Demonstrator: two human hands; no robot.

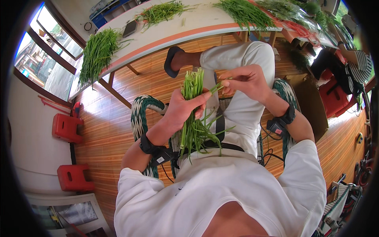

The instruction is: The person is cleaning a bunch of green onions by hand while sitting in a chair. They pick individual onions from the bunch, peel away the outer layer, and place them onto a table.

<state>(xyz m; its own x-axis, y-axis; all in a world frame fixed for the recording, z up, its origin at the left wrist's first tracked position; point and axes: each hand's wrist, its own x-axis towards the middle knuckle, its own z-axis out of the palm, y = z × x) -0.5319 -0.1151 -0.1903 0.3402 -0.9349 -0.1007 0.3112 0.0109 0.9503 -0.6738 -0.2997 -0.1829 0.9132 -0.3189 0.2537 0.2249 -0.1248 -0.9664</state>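
Note:
A bundle of long green leafy stems (192, 118) is gripped upright in my left hand (188, 105), its pale cut ends at the top and its loose leaves hanging over my lap. To the right, my right hand (244, 83) pinches the tip of a thin green stalk (217, 87) between thumb and fingertips. That stalk slants out from beside my left thumb. Both wrists wear black straps with small devices.
A long white table (168, 26) ahead carries green piles (99, 56), a dark phone-like object (130, 28) and red ties (299, 29). Red stools (67, 128) stand left. A cardboard box (309, 103) is right of my woven chair (140, 118); another person (356, 63) sits farther right.

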